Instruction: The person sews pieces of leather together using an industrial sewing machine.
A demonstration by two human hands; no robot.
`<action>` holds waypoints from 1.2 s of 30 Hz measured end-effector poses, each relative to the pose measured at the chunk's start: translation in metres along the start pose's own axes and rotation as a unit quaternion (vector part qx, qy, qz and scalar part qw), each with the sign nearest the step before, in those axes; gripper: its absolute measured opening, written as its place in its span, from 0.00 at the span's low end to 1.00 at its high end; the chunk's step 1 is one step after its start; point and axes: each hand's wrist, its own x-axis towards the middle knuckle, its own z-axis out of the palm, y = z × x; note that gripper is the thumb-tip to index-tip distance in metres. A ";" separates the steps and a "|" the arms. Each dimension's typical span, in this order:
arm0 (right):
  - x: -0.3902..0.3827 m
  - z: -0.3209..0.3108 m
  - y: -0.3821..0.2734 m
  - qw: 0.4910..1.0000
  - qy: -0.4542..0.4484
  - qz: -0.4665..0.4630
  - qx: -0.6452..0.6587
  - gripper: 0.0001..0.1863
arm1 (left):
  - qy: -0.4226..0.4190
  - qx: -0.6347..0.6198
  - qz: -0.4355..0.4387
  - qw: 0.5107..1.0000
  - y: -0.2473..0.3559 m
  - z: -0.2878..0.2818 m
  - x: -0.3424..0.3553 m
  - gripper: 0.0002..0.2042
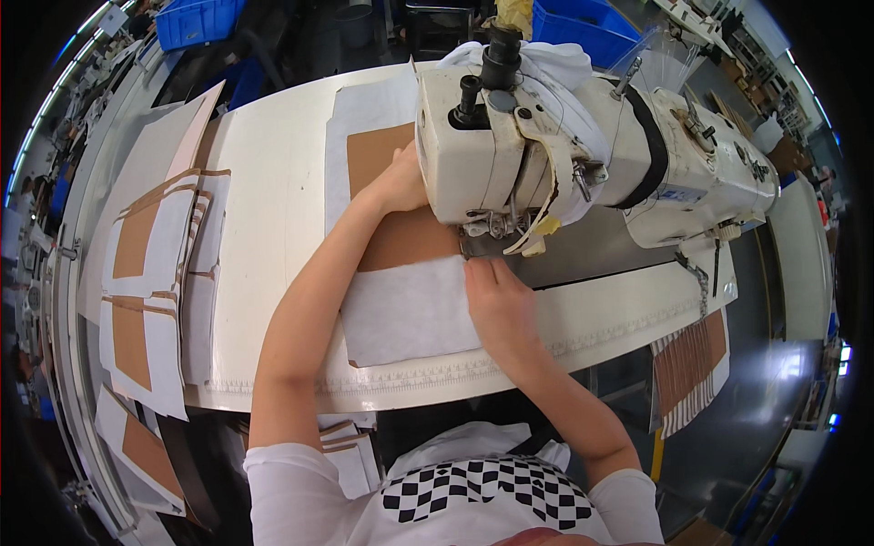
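Observation:
A flat brown and white panel lies on the sewing machine's table, partly beneath the machine head. The brown band crosses its middle, with white pieces at both ends. On the brown part rests my left hand, beside the machine head, which hides most of its fingers. My right hand is just in front of the presser foot. Its fingers are bent and close together, gripping the panel's right edge. The cream sewing machine stands over that edge, and the needle tip is too small to make out.
Stacked brown and white panels lie at the table's left. More striped pieces hang off the right side. A ruler strip runs along the front edge. White cloth drapes over the machine. Blue crates stand behind.

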 end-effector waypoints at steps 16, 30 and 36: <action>-0.001 -0.003 -0.008 0.991 0.024 0.095 0.087 0.03 | 0.102 0.076 0.200 0.971 0.055 0.016 -0.102 0.12; -0.005 0.001 -0.006 0.999 -0.019 -0.029 -0.035 0.13 | 0.117 0.114 0.192 0.968 0.060 0.022 -0.104 0.14; 0.000 0.003 0.000 0.999 0.025 -0.028 -0.034 0.06 | 0.117 0.077 0.133 0.981 0.048 0.010 -0.092 0.12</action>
